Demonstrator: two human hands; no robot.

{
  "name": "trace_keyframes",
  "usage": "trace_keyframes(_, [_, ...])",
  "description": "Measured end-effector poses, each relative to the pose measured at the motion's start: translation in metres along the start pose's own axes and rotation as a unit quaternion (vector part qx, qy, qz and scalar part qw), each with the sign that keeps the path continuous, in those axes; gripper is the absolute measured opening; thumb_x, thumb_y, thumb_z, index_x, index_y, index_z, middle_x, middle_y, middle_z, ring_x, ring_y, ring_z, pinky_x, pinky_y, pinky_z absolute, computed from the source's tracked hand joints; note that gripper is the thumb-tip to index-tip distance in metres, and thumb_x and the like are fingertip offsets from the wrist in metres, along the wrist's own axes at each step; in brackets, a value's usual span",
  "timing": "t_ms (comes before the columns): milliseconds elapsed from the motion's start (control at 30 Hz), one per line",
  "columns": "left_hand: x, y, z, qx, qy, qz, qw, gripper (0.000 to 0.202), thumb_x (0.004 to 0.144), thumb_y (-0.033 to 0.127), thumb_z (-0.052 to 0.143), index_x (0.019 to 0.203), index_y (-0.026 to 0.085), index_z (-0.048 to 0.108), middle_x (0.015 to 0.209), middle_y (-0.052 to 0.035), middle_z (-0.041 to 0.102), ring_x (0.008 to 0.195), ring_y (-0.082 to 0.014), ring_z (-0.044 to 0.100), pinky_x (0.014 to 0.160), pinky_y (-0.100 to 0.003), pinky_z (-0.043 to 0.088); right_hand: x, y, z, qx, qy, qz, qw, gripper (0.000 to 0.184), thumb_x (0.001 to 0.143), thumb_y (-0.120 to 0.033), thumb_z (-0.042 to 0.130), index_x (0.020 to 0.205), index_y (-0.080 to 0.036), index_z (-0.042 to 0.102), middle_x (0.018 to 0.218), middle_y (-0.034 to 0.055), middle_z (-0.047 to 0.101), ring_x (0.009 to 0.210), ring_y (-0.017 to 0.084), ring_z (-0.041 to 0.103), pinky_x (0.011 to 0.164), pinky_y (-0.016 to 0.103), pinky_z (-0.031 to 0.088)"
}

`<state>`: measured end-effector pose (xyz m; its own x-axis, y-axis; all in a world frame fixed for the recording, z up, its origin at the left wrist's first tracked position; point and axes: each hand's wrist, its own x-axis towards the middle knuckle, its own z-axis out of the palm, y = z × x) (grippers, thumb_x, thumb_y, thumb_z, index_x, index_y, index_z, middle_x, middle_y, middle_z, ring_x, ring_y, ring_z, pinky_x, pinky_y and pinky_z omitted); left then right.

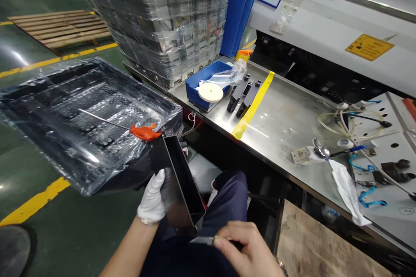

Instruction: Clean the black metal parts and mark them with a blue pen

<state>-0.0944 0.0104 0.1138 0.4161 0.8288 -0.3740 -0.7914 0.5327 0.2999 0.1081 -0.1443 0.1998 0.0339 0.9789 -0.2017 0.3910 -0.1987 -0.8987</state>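
Just above the pinching fingers of the right hand (248,251), a small blade (203,239) sits at the near rim of the black tube (182,181). The gloved left hand (152,201) has its fingers wrapped round the tube's side. Rim work seems under way; how much is done, can't tell.

White glove on the left hand (151,200), black tube (183,181), silver blade (202,239), orange tool handle (145,133), blue bin (195,88), yellow stripe (253,104).
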Motion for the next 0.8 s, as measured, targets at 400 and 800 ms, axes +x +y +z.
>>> trace_keyframes(400, [0.003,0.0,-0.015,0.018,0.184,-0.005,0.983,0.01,0.079,0.02,0.07,0.084,0.02,0.079,0.083,-0.0053,0.081,0.074,-0.0229,0.077,0.071,-0.034,0.066,0.005,0.01,0.002,0.024,0.021,-0.019,0.999,0.036,0.099,-0.044,0.054,0.086,-0.02,0.076,0.076,0.0043,0.071,0.071,0.015,0.063,0.067,0.026,0.044])
trace_keyframes(800, [-0.004,0.0,-0.011,0.076,0.107,-0.039,0.991,0.021,0.059,0.021,0.093,0.072,0.023,0.076,0.076,0.0033,0.079,0.07,-0.0151,0.075,0.068,-0.019,0.062,0.013,0.004,-0.033,0.005,-0.085,-0.007,0.996,0.037,0.097,-0.047,0.057,0.079,-0.019,0.073,0.072,0.0034,0.07,0.066,0.015,0.061,0.064,0.027,0.044])
